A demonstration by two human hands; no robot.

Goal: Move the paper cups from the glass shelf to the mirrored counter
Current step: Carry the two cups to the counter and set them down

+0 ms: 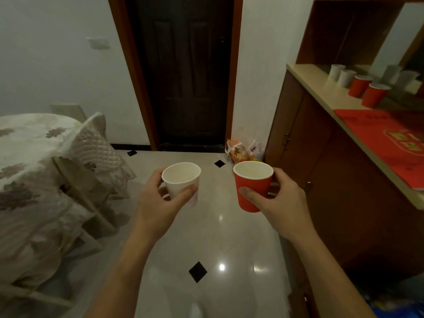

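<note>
Forearms lead to 2 hands mid-air over tiled floor. Left hand (158,200) pinches white cup (181,181); right hand (278,204) wraps red cup (253,185). Both upright, mouths up, axis vertical. Likely light, crushable paper: hold mid-wall, gently. Counter (321,88) at 2 o'clock holds 4 cups.

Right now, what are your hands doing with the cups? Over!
Left hand holds white cup, right hand holds red cup. Four cups already on mirrored counter. Nothing blocking. Over.
</note>
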